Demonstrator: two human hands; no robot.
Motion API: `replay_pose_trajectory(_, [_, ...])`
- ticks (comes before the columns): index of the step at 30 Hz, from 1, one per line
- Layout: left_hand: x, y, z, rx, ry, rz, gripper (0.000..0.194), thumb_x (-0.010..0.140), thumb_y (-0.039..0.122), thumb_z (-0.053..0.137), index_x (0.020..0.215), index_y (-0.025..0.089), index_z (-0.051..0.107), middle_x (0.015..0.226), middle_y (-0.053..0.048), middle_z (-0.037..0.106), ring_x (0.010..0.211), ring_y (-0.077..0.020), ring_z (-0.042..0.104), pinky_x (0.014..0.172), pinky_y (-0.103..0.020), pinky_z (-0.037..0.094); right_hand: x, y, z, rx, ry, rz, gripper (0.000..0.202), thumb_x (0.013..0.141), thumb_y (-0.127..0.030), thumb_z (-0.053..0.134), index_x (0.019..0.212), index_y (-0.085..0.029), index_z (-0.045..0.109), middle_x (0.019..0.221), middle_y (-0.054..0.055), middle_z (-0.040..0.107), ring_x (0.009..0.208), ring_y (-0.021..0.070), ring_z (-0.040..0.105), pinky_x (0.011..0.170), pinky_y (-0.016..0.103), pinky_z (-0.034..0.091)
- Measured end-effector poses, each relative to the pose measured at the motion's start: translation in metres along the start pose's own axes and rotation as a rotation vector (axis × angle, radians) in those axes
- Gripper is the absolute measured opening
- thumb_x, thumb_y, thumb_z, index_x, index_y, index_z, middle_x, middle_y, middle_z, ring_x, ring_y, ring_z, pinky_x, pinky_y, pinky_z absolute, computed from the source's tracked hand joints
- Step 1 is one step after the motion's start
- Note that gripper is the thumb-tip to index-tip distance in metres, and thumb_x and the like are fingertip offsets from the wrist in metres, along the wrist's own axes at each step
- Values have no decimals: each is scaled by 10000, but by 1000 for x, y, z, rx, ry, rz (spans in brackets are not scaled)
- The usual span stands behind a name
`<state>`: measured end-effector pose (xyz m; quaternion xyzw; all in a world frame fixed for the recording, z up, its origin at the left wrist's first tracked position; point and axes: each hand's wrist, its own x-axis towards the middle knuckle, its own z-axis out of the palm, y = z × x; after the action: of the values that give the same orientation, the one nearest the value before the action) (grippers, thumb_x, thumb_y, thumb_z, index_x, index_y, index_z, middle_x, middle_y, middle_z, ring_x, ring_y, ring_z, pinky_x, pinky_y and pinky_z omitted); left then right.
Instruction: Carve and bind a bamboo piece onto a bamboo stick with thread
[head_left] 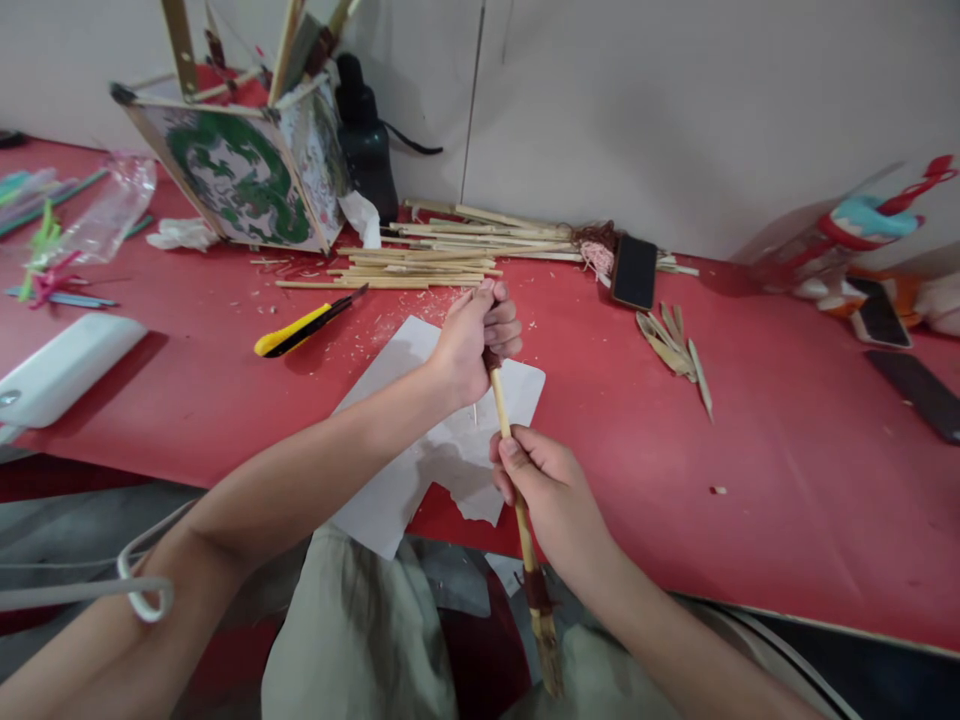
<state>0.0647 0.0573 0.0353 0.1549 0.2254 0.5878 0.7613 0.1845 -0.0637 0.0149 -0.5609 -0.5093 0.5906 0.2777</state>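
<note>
A thin bamboo brush [527, 535] slants from the middle of the table down past its front edge. Dark red-brown binding wraps it near both ends, and the lower end splays into frayed, bristle-like fibres. My left hand [480, 340] is closed round its upper end, hiding the tip. Lower down, my right hand [546, 482] pinches the shaft between thumb and fingers. Beneath both hands lies a white sheet of paper [382, 400] with a torn lower edge. A yellow and black utility knife [304, 325] rests to the left, its dark blade pointing up and right.
Bamboo sticks [420, 268] lie in bundles along the wall, with shavings before them. A dragon-decorated box [232, 180] holding tools stands back left, beside a black bottle [365, 135]. Phones [634, 272], dry husks [671, 342] and a red-lidded cup [847, 230] sit right; a white device [71, 370] lies left.
</note>
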Motion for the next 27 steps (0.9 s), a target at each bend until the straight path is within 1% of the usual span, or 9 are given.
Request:
replay_pose_trajectory(4, [1,1,0,-7,1,-13,290,1056,180,451,766,183,462,550,107,229,376,-20,239,405,-169,182,1,-1,-1,21,-13,14,300,975,-450,445,819,-217,551,578,-43,461,570,131,397,581,306,287])
replay_pose_trajectory(6, [3,4,0,-10,-12,-11,292,1061,196,451,771,180,473,548,103,272,382,-20,279,418,-166,223,3,-3,-5,22,-11,2,312,977,-454,460,806,-213,561,578,-38,463,575,131,401,587,304,280])
replay_pose_trajectory(9, [8,7,-1,17,-8,-5,299,1073,295,458,809,173,528,608,60,472,491,-47,503,529,-183,405,6,-8,-11,100,22,-29,308,982,-437,507,808,-200,601,558,-42,434,568,121,372,590,297,253])
replay_pose_trajectory(12, [9,7,-1,51,20,-14,374,1065,454,456,879,160,592,781,-20,653,735,-122,689,743,-251,520,6,-13,-16,366,30,0,264,985,-408,558,854,-195,641,549,-56,388,534,104,302,560,286,210])
replay_pose_trajectory(15, [6,1,1,100,18,-67,460,1059,535,422,922,147,628,886,-57,707,817,-155,714,840,-294,515,5,-16,-20,689,-39,54,233,997,-371,572,898,-184,670,560,-67,331,518,91,246,528,270,201])
replay_pose_trajectory(19, [-3,-13,0,216,-107,-196,523,1047,573,406,1000,134,687,969,-94,747,865,-190,722,908,-342,505,1,-21,-27,999,-179,126,253,1037,-295,498,882,-170,655,560,-83,213,508,91,155,492,257,187])
replay_pose_trajectory(23, [-7,-21,-4,261,-188,-219,384,1051,442,463,1062,148,711,983,-96,773,901,-186,728,954,-332,501,-2,-26,-33,1115,-226,144,284,1050,-267,459,821,-178,600,553,-90,173,503,95,121,483,257,192])
replay_pose_trajectory(25, [-5,-19,-6,244,-178,-221,369,1061,401,440,1064,147,709,982,-98,778,906,-183,733,935,-319,513,-3,-28,-35,1119,-240,159,277,1043,-258,472,797,-183,576,547,-92,166,502,97,111,481,255,188])
replay_pose_trajectory(27, [-1,-11,-6,210,-143,-192,378,1062,425,444,1057,149,702,982,-91,778,889,-173,733,906,-301,526,-4,-27,-35,1095,-270,177,265,1030,-260,497,783,-189,561,541,-94,159,502,98,99,479,254,184])
